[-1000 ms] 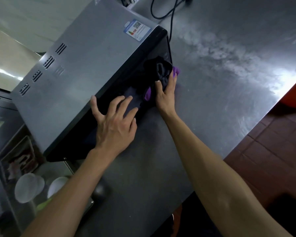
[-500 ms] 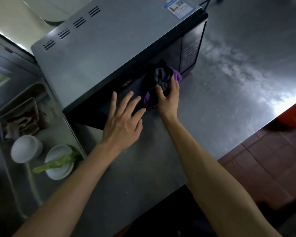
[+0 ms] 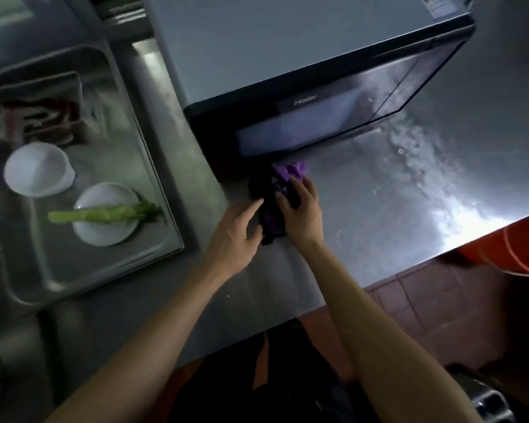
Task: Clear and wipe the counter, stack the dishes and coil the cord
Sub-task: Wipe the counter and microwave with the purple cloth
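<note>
My right hand (image 3: pixel 303 213) had its grip curled over the cloth (image 3: pixel 280 193), a purple-and-black rag bunched on the desk (image 3: pixel 379 209) right at the foot of the microwave (image 3: pixel 287 71). Left hand (image 3: pixel 235 236) lay flat beside it, fingers straight, index tip touching the rag's edge, holding nothing. Step in hand, as I judged it: wiping the desk in front of the microwave. To do it well I'd have spread the rag flatter first, since a wad only cleans a narrow strip, then worked w/ long overlapping strokes toward the streaky patch at right, pressing evenly, palm down. Left hand could've braced on the desk. Dishes weren't stacked: bowl (image 3: pixel 39 169) & plate (image 3: pixel 106 213) sat apart in the sink (image 3: pixel 153 148), a green veg stalk (image 3: pixel 104 213) across the plate. Cord wasn't in view, so couldn't tell its state.
</note>
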Motion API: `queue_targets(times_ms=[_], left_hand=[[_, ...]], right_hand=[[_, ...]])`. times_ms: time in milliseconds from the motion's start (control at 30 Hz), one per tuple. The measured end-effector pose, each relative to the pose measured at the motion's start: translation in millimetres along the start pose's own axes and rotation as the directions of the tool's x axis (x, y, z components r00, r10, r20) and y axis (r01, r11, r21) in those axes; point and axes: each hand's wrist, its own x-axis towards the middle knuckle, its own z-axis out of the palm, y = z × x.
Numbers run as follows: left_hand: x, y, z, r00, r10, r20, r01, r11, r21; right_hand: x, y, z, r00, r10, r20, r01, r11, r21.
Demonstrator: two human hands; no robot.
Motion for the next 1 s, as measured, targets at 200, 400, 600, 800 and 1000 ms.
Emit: queue_targets(times_ms=[200, 400, 600, 800, 1000], left_hand=[[-27, -19, 8, 0.997, -0.069, -0.042, 0.066, 0.995, -0.081], [-42, -41, 8, 0.99, -0.122, -0.075, 0.118, 0.992, -0.049], [-34, -33, 4, 0.993, 0.023, -0.117, -0.005, 0.988, 0.154], [-20, -25, 13, 0.992, 0.124, 0.033, -0.128, 0.919, 0.374], [-12, -23, 20, 0.995, 0.067, 0.07, -0.093, 0.875, 0.475]], right_hand=[[-22, 2, 21, 0.99, -0.05, 0.135, 0.072, 0.985, -0.16], [-35, 9, 14, 0.972, -0.098, 0.215, 0.155, 0.951, -0.266], [-49, 21, 8, 0.935, -0.251, 0.25, 0.325, 0.888, -0.326], [-56, 39, 1, 0.903, -0.327, 0.277, 0.416, 0.827, -0.379], [-38, 48, 1, 0.834, -0.336, 0.436, 0.522, 0.737, -0.43]])
